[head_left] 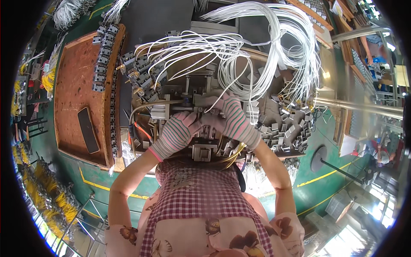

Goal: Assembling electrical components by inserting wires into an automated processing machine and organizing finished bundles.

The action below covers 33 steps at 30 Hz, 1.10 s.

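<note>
Both my hands wear striped knit gloves and meet over a small metal press fixture [201,147] at the bench's front. My left hand [177,132] has its fingers curled against the fixture's top. My right hand [229,118] is closed around a small grey part with a white wire [250,92] running up from it. Whether my left hand grips anything is hidden by the glove. A big bundle of white wires [274,38] loops over the back of the bench.
A heap of small grey metal parts [287,126] lies to the right. Rows of grey connector blocks [102,55] line a wooden tray [77,90] on the left, with a dark flat bar [88,129] on it. A stand's round base [319,158] rests on the green floor.
</note>
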Available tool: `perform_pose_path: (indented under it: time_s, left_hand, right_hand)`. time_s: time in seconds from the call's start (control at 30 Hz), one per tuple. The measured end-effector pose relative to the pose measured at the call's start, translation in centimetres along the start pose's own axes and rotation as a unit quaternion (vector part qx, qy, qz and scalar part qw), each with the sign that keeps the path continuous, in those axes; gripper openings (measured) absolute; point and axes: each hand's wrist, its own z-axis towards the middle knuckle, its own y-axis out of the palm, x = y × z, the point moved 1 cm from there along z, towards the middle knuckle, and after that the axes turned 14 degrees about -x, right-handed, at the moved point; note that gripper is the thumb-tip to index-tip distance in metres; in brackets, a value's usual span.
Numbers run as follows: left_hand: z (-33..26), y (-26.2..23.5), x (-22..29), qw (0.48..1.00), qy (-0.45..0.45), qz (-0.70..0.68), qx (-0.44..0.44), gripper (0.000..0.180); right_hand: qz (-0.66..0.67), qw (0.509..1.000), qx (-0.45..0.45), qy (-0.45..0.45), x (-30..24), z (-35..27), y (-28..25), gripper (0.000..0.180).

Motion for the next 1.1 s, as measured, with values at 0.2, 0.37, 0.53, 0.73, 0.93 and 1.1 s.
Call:
perform_pose_path:
  time_s: [0.2,0.37,0.53,0.73,0.93,1.1]
  left_hand:
    - [0.4,-0.4,0.3,0.999,-0.026,0.004,-0.035,0.044]
    - [0.1,-0.6,0.7,1.000,-0.028,0.007,-0.011,0.045]
    - [0.0,-0.7,1.1,0.999,-0.037,-0.003,-0.029,0.049]
    - [1.6,-2.3,2.8,0.911,-0.079,-0.375,0.154,0.043]
    - [3.4,-11.8,1.1,0.945,-0.054,-0.322,-0.012,0.035]
    - [4.5,-18.5,-4.8,0.934,-0.113,0.314,0.125,0.016]
  right_hand:
    - [0.176,0.978,0.112,-0.022,0.6,0.6,0.6,0.016]
    - [0.112,0.991,0.058,0.041,-0.7,-2.5,-1.2,0.016]
    - [0.032,0.953,0.260,0.154,0.9,-11.5,-0.9,0.035]
    - [0.087,0.965,0.147,0.197,6.5,-16.2,2.9,0.021]
    - [0.045,0.968,0.145,0.200,4.9,-16.2,1.3,0.026]
    - [-0.087,0.974,0.123,0.170,6.7,-15.8,4.3,0.035]
